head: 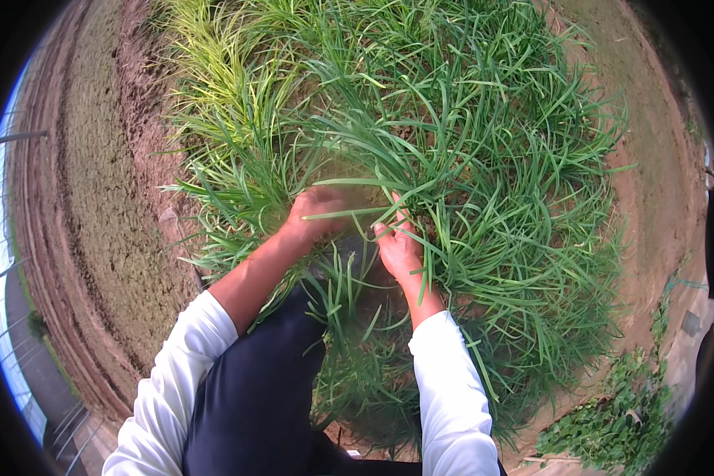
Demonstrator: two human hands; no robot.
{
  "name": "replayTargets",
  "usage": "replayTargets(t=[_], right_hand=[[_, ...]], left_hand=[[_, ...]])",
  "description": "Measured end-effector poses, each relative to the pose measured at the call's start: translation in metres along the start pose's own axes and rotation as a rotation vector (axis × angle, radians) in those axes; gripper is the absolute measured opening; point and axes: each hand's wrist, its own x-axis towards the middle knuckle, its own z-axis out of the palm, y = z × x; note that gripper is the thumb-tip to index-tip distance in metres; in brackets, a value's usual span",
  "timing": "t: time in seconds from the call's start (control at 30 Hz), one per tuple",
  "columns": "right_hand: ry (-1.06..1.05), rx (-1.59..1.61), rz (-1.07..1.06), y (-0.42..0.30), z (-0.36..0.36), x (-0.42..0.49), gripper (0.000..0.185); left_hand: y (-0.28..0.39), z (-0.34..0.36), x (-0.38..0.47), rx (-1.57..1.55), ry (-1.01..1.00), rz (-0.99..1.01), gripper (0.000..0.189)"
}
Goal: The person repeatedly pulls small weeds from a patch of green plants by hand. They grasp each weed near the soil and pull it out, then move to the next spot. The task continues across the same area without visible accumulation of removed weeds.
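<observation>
Long flat green leaves of garlic chives or a similar plant (482, 238) grow densely before me. My left hand (320, 209) is at the middle of the bed, blurred, its fingers curled near the leaf tips; whether it holds anything cannot be told. Just to its right, my right hand (400, 241) reaches in among the leaves with thumb and forefinger apart. Several leaves cross over its fingers and wrist, so its grip is partly hidden. Between and below the hands shows a dark, shiny sheet (350, 253), with more leaves standing around it.
Yellowish leaves (214, 65) stand at the upper left. Cracked bare soil (95, 149) runs along the left, and a soil path (654, 149) along the right. My dark-trousered leg (262, 387) is at the bed's near side. A leafy vine (613, 416) grows at the lower right.
</observation>
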Motion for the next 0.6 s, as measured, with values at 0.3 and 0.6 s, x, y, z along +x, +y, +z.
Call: replayTargets(t=[0.3, 0.6], right_hand=[[0.004, 0.438, 0.228, -0.017, -0.02, -0.003, 0.074], [-0.042, 0.207, 0.253, -0.007, -0.022, 0.0, 0.027]], left_hand=[[0.017, 0.03, 0.024, 0.07, -0.118, -0.136, 0.037], [0.018, 0.044, 0.016, 0.448, -0.529, 0.245, 0.054]])
